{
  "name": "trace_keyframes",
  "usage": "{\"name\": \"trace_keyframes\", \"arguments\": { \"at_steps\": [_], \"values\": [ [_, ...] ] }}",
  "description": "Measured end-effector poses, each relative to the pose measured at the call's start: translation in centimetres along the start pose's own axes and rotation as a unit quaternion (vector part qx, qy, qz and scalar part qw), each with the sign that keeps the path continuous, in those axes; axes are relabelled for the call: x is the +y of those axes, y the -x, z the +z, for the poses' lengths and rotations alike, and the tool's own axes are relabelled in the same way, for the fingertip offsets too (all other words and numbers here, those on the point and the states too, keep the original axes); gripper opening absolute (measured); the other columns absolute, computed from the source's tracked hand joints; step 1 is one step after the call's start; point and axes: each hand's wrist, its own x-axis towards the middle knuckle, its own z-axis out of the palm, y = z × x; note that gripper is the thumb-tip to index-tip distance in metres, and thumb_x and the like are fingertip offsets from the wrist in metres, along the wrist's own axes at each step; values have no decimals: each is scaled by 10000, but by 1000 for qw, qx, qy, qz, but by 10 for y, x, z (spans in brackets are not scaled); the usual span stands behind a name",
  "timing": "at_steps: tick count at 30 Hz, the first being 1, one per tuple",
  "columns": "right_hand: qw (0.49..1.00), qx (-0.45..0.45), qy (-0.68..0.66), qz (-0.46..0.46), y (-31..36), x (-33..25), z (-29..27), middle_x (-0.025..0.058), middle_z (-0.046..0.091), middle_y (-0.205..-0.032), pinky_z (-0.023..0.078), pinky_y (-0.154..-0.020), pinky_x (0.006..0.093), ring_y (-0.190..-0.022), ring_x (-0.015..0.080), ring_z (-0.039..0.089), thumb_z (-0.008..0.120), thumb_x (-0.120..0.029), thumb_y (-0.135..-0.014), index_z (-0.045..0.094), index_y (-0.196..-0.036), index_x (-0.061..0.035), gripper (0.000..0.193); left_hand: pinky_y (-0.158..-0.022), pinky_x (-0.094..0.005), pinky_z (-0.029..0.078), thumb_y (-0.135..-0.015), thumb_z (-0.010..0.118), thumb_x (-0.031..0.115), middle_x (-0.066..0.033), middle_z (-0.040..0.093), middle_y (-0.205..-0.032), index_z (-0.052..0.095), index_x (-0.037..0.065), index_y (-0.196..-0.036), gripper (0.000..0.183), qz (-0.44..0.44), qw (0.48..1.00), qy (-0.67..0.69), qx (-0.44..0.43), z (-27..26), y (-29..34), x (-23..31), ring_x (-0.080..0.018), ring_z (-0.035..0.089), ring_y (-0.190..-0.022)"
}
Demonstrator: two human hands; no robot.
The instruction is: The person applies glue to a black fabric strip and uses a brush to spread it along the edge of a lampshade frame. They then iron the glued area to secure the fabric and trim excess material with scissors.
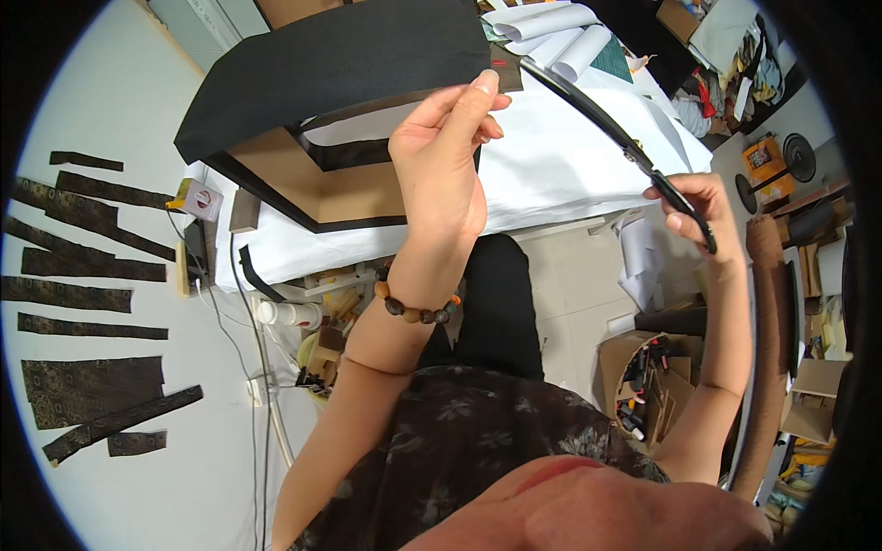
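In my right hand is a pair of large black scissors, its handles in my fingers. The blades look together and point up and left, the tip just right of my left thumb. My left hand is raised in a pinch over the front of a black-covered box. What sits between its thumb and fingers, if anything, is too small to tell. Black fabric lies across the box top, its right edge close to my left fingertips. The box's tan inside shows through its open front, partly hidden by my left hand.
White paper covers the table, with rolled white sheets at the back. Patterned dark strips hang on the left wall. Below stand a white bottle and a carton of tools. A brown roll leans at right.
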Motion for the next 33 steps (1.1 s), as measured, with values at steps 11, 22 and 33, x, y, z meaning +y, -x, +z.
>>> {"name": "trace_keyframes", "arguments": {
  "at_steps": [11,22,33],
  "values": [
    [961,-95,247,86,-59,-121,-80,96,704,-959,530,-747,223,-783,98,629,898,-177,-645,682,-979,3,437,-601,-253,447,-898,677,170,-122,703,-859,642,8,-892,166,-15,997,72,39,13,6,-2,-157,642,-597],
    [932,-141,332,-40,-116,-164,-95,131,708,-866,569,-683,243,-730,140,686,900,-222,-650,627,-893,-42,408,-691,-284,487,-926,631,167,-187,697,-1018,596,16,-906,156,4,997,69,28,13,4,-4,-224,705,-750],
    [859,-276,427,59,-186,-206,-104,50,682,-781,450,-496,143,-556,49,552,938,-390,-567,643,-845,-38,537,-733,-294,466,-929,619,164,-223,681,-1068,594,58,-878,120,3,998,62,21,13,4,-5,-215,683,-761]
  ]
}}
